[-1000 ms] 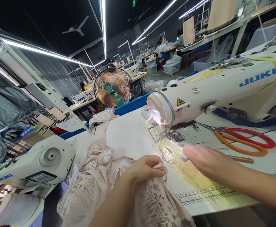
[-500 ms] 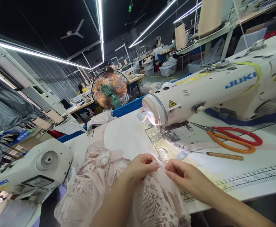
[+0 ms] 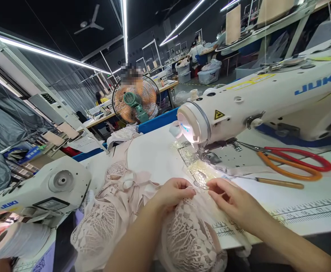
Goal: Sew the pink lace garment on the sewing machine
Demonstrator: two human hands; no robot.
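Note:
A pale pink lace bra (image 3: 192, 234) hangs over the table's front edge, its lace cup facing me. My left hand (image 3: 175, 194) pinches the bra's upper edge between thumb and fingers. Just to the right, my right hand (image 3: 232, 196) is closed on the thin, sheer edge of the same bra. Both hands are in front of the lit needle area of a white sewing machine (image 3: 233, 104). More pale pink lace bras (image 3: 97, 223) lie heaped to the left of my left forearm. What the fingertips grip is partly hidden.
Orange-and-red-handled scissors (image 3: 293, 170) and a wooden-handled tool (image 3: 280, 183) lie right of the needle area. A printed ruler (image 3: 313, 211) runs along the table's front. Another machine (image 3: 60, 181) and a large spool (image 3: 18, 240) stand left. A fan (image 3: 137, 102) is behind.
The view has shifted, so the machine and scissors sit farther right. Both hands keep their pinch on the bra, slightly higher in view, and its cup now shows rounder and fuller.

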